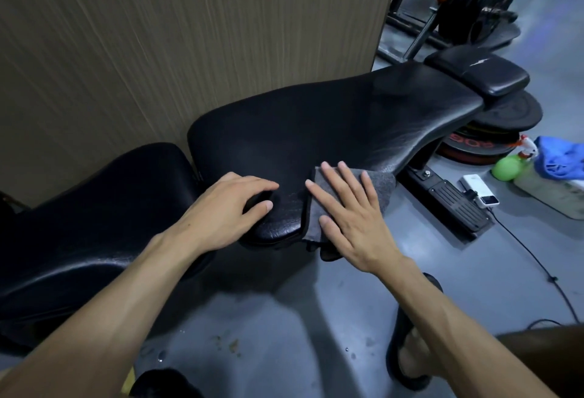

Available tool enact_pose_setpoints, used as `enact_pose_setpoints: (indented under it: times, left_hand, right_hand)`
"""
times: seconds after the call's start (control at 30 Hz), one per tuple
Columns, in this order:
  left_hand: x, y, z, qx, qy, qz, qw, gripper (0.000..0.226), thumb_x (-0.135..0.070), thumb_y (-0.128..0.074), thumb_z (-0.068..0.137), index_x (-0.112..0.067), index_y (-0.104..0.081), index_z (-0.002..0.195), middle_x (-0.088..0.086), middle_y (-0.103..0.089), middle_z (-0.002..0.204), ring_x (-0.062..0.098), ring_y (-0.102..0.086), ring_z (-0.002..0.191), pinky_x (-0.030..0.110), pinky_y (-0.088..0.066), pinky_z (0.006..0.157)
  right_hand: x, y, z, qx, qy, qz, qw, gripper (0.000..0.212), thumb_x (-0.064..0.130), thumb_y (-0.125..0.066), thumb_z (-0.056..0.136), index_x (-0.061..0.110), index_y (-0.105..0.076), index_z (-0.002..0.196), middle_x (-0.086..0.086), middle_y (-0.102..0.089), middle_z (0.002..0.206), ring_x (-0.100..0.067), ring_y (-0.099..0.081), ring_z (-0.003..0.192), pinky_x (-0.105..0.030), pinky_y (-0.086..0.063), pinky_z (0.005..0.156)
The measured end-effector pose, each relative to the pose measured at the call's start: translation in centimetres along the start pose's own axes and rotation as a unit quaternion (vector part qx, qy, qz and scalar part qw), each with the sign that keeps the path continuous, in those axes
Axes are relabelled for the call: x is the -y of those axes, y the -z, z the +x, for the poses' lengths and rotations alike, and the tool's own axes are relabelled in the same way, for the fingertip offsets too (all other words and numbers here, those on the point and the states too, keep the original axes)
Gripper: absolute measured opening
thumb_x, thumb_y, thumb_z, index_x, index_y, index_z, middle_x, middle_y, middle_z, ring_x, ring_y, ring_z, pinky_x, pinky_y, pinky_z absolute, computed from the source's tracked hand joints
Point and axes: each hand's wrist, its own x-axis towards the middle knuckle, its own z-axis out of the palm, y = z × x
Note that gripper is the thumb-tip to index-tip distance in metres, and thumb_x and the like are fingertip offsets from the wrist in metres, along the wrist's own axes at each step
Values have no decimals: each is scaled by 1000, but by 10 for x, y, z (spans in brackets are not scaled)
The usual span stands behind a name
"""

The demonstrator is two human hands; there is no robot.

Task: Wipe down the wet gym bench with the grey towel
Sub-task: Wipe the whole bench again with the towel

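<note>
Towel (379, 186) mostly hidden under right hand (354, 214); seat pad (79, 224) cut off at left edge.

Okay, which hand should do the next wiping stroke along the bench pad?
Right. The right hand lies flat on the grey towel at the bench pad's near edge. The left hand rests bare on the pad, probably better for bracing.

The long black bench pad (331, 119) lies bare ahead of my hands, open all the way to the headrest (477, 72). On its far side the wood-grain wall (158, 34) stands close against the pad, leaving me no room there. To my right, beside the bench, stacked weight plates (493, 132), a foot pedal (455, 201), a green spray bottle (508, 167) and a trailing cable (537, 268) clutter the grey floor (284, 318).
</note>
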Motion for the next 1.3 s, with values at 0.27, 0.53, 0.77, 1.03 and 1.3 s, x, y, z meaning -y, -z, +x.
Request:
enact_pose_setpoints:
  times: [0.27,0.53,0.77,1.03,1.3]
  left_hand:
    - [-1,-3,7,2,9,-6,1000,39,-40,-54,99,-34,-56,138,-21,-58,136,10,-48,116,25,-37,102]
    - [-2,6,-6,-6,-1,-9,1000,40,-33,-54,101,-29,-56,140,-13,-57,141,12,-51,129,30,-37,110]
    - [2,15,-17,-23,17,-18,999,40,-36,-52,101,-32,-54,141,-15,-54,144,8,-47,133,30,-37,112]
    - [2,7,-13,-14,15,-19,1000,41,-36,-53,101,-32,-54,141,-14,-53,146,10,-46,136,35,-36,115]
    - [4,-2,-5,-12,31,-6,999,41,-36,-53,101,-32,-55,141,-13,-48,150,11,-40,139,25,-26,116]
  right_hand:
    - [-9,-6,-26,-83,-253,185,946,101,71,-71,71,42,-22,154,6,4,166,-23,-12,151,-55,-23,119]
    - [57,-21,-19,-85,30,-2,996,64,60,-63,88,36,-48,144,-8,-31,158,-43,-50,114,-51,-38,101]
    - [14,-25,-18,-107,120,-83,984,60,27,-63,93,41,-42,148,-1,-36,151,-34,-50,87,-44,-47,80]
    - [-5,-20,-20,-80,82,-78,990,75,41,-67,90,36,-28,154,-8,-33,148,-40,-58,92,-47,-43,83]
    - [-22,-3,3,-48,198,-117,972,51,47,-41,101,39,-34,151,-3,-43,136,-28,-42,79,-42,-44,72]
